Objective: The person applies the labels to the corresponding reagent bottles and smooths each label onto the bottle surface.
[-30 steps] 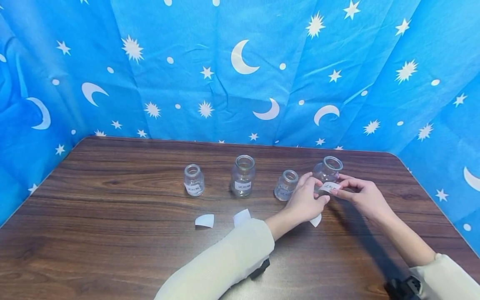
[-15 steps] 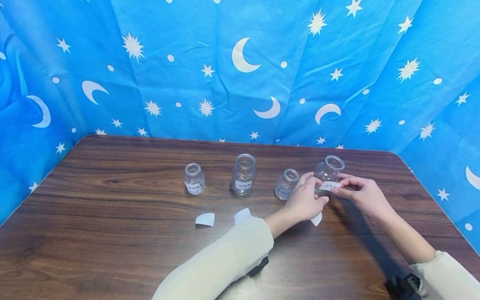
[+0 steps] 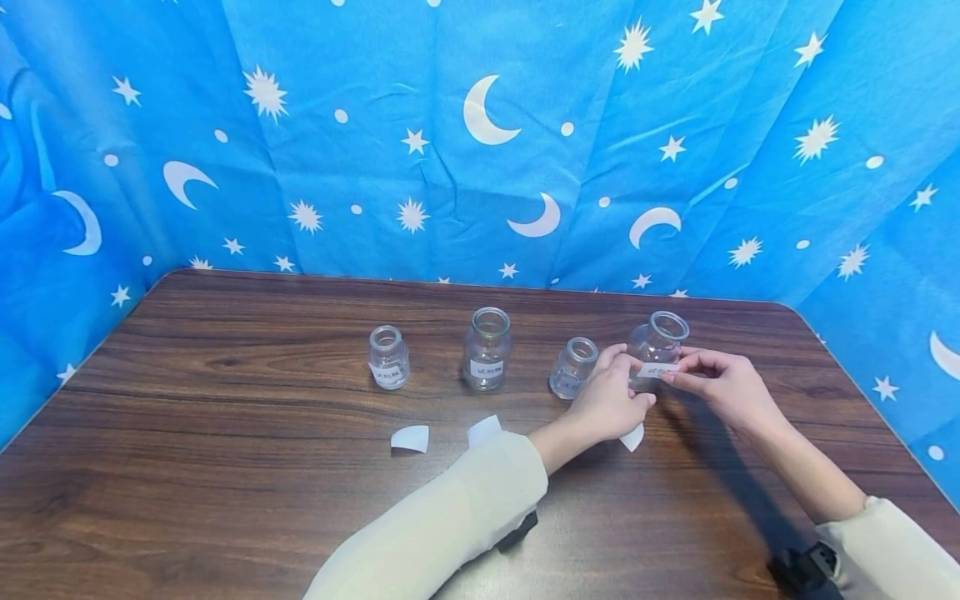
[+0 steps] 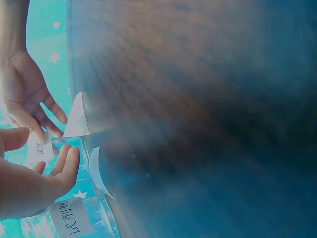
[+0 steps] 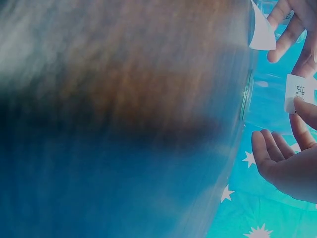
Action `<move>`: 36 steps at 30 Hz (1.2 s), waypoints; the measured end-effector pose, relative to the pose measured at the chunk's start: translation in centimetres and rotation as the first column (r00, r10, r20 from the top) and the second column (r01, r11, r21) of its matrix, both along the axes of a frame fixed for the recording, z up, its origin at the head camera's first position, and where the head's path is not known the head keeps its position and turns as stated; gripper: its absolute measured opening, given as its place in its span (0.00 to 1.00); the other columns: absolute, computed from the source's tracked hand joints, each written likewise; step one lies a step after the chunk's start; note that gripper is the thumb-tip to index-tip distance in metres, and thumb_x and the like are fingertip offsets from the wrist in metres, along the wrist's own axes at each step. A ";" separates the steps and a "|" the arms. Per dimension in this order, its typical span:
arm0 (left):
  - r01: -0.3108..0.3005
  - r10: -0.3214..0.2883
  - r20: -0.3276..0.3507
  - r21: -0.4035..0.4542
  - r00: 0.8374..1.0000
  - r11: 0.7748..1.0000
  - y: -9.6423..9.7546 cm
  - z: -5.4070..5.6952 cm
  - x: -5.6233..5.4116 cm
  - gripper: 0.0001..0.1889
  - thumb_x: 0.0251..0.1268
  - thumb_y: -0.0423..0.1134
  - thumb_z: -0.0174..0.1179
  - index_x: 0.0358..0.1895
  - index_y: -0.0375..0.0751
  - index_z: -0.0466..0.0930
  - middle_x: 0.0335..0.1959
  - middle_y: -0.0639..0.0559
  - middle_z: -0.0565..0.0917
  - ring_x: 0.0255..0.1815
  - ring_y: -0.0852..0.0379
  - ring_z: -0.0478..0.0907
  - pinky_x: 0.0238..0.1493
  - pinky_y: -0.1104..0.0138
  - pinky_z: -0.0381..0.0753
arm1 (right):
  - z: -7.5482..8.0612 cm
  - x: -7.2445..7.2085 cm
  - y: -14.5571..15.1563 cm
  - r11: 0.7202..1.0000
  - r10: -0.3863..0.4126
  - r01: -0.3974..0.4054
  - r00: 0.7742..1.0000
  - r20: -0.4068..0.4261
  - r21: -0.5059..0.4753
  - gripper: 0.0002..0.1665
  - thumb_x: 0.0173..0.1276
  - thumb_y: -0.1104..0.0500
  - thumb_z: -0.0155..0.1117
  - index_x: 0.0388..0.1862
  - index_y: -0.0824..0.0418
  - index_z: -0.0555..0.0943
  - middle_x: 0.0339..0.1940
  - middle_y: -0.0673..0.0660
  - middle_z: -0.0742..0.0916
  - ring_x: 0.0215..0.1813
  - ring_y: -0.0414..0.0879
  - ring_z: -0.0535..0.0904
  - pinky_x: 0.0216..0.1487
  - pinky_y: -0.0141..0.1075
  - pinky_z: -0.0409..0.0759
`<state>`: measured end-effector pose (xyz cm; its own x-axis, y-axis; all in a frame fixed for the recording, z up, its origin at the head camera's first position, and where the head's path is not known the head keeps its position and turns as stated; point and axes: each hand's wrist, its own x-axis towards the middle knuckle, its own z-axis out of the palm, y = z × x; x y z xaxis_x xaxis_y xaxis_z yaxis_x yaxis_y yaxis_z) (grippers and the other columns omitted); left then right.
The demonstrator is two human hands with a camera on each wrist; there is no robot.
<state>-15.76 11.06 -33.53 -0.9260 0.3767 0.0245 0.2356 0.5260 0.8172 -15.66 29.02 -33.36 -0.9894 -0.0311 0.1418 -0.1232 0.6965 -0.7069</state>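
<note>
At the right of the row, a clear glass jar (image 3: 649, 343) stands with both hands around its lower front. The right hand (image 3: 731, 396) pinches a white label (image 3: 656, 370) between thumb and index finger, in front of the jar's side. Handwritten dark characters show on the label (image 5: 295, 85) in the right wrist view. The left hand (image 3: 607, 404) is at the jar's left, its index fingertip right at the label's left end and its other fingers loosely spread. A smaller jar (image 3: 576, 357) with a similar label is partly behind the left hand.
Two more labelled glass jars, a small one (image 3: 387, 354) and a larger one (image 3: 487, 343), stand further left. White paper pieces lie on the brown table: one at left (image 3: 410, 438), one by the left sleeve (image 3: 483, 430), one under the left hand (image 3: 633, 437). A blue curtain (image 3: 420, 167) hangs behind.
The label, earlier bowed and tilted away from the jar's side, now lies flatter and more upright against it in the head view. Both hands have barely moved.
</note>
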 end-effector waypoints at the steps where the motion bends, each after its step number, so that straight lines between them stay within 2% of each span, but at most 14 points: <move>1: 0.001 -0.001 0.001 -0.002 1.000 1.000 0.0 0.0 0.0 0.19 0.58 0.39 0.61 0.53 0.44 0.72 0.66 0.59 0.60 0.39 0.68 0.75 0.39 0.77 0.69 | 0.0 0.0 0.0 1.000 -0.002 0.002 1.000 -0.001 -0.004 0.17 0.60 0.56 0.65 0.34 0.72 0.79 0.50 0.69 0.78 0.40 0.25 0.69 0.34 0.23 0.71; 7: -0.003 0.003 0.003 -0.002 1.000 1.000 0.0 0.0 -0.1 0.18 0.58 0.40 0.60 0.52 0.44 0.72 0.66 0.59 0.60 0.38 0.68 0.76 0.40 0.76 0.70 | 0.0 0.0 -0.1 1.000 -0.013 0.013 1.000 -0.016 -0.004 0.17 0.59 0.56 0.66 0.34 0.71 0.78 0.48 0.69 0.79 0.38 0.25 0.70 0.32 0.24 0.72; 11: -0.005 0.005 -0.021 0.000 1.000 1.000 0.1 -0.1 -0.2 0.18 0.59 0.40 0.60 0.52 0.45 0.71 0.65 0.57 0.62 0.39 0.67 0.75 0.43 0.76 0.69 | 0.1 0.1 0.1 1.000 -0.004 0.004 0.999 -0.034 -0.006 0.16 0.58 0.57 0.67 0.33 0.70 0.78 0.46 0.68 0.80 0.37 0.25 0.72 0.32 0.24 0.73; 13: -0.012 0.012 -0.038 -0.003 0.999 1.000 0.2 -0.2 -0.3 0.20 0.59 0.40 0.60 0.54 0.45 0.69 0.62 0.55 0.64 0.42 0.66 0.74 0.46 0.75 0.69 | 0.1 0.1 0.2 1.000 -0.004 0.004 0.999 -0.035 -0.002 0.16 0.58 0.56 0.67 0.33 0.69 0.77 0.44 0.64 0.82 0.36 0.26 0.74 0.32 0.25 0.73; 16: -0.035 0.036 -0.050 0.014 0.998 0.999 0.4 -0.3 -0.4 0.25 0.59 0.41 0.60 0.59 0.45 0.64 0.58 0.53 0.68 0.50 0.62 0.72 0.51 0.71 0.68 | 0.1 0.1 0.4 1.000 0.004 -0.005 1.000 -0.031 -0.021 0.17 0.57 0.58 0.68 0.36 0.69 0.75 0.39 0.53 0.83 0.35 0.27 0.75 0.31 0.25 0.73; 18: -0.051 0.052 -0.043 0.026 0.998 0.998 0.6 -0.3 -0.5 0.29 0.59 0.42 0.60 0.63 0.47 0.60 0.57 0.52 0.68 0.54 0.59 0.71 0.52 0.69 0.68 | 0.0 0.0 0.6 0.999 0.016 -0.018 0.999 -0.028 -0.043 0.17 0.57 0.60 0.68 0.37 0.70 0.74 0.35 0.46 0.82 0.34 0.28 0.76 0.31 0.25 0.74; 20: -0.061 0.062 -0.032 0.032 0.998 0.998 0.7 -0.3 -0.6 0.31 0.60 0.43 0.59 0.65 0.48 0.58 0.57 0.52 0.68 0.56 0.57 0.70 0.53 0.67 0.69 | 0.0 0.0 0.7 0.997 0.031 -0.033 0.999 -0.022 -0.070 0.18 0.57 0.62 0.67 0.40 0.72 0.72 0.33 0.43 0.81 0.34 0.29 0.77 0.31 0.25 0.75; 29: -0.078 0.078 0.006 0.012 0.997 0.997 1.0 -0.1 -0.7 0.28 0.64 0.48 0.54 0.65 0.51 0.58 0.54 0.52 0.67 0.51 0.57 0.71 0.49 0.66 0.71 | -0.1 -0.2 1.1 0.995 0.034 -0.033 0.999 0.016 -0.090 0.21 0.58 0.60 0.67 0.43 0.71 0.72 0.33 0.43 0.83 0.33 0.30 0.78 0.29 0.29 0.75; 31: -0.083 0.083 0.004 0.009 0.997 0.997 1.1 -0.1 -0.8 0.27 0.64 0.48 0.54 0.64 0.52 0.58 0.54 0.52 0.67 0.51 0.57 0.71 0.48 0.66 0.71 | 0.0 -0.1 1.2 0.996 0.038 -0.036 0.999 0.017 -0.082 0.21 0.58 0.59 0.67 0.44 0.71 0.72 0.34 0.44 0.83 0.34 0.31 0.78 0.30 0.28 0.75; 36: -0.090 0.090 0.013 0.009 0.996 0.996 1.3 0.0 -1.0 0.27 0.64 0.47 0.54 0.64 0.50 0.57 0.55 0.51 0.66 0.51 0.57 0.71 0.49 0.66 0.71 | -0.1 -0.2 1.2 0.994 0.066 -0.065 0.998 0.002 -0.090 0.21 0.60 0.59 0.65 0.46 0.71 0.72 0.35 0.39 0.81 0.36 0.29 0.78 0.34 0.25 0.76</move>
